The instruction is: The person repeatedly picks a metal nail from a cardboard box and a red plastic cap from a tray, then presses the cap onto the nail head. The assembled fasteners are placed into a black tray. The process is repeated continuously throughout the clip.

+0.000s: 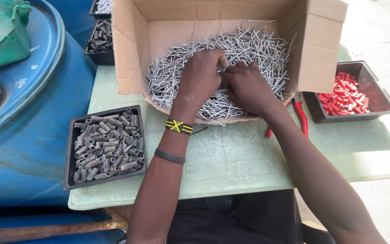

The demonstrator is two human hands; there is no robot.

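Cardboard box (132, 54): largest thing on the table (231, 158); lies on its side, open toward the person, front flap down on the pale green top.
Blue drum (23, 135): left of the table, a green cloth (1, 31) on its lid.
Nails (258, 49): grey metal, heaped loose and tangled inside the box; this heap is what both hands work in.
Grey tray (71, 153): black tray of short grey sleeves, near the left forearm, well apart from the hands.
Red tray (380, 99): dark tray of short red sleeves, right of the box.
Pliers (301, 119): red handles just under the box's right corner, untouched.
Left hand (200, 77): palm down on the heap, fingers curled into the nails; judged to be pinching a few, count hidden.
Right hand (247, 86): beside the left, knuckles touching it, fingertips buried; cannot tell whether it is closed on anything.
Arm pose: both forearms run up from the bottom edge and converge at the box mouth; wrists low, left one carrying a beaded band (179, 127) and a dark band (169, 156).
Technique (judgement): tangled nails snag; lifting a small bunch along its length, points away from the fingers, should free it cleanly.
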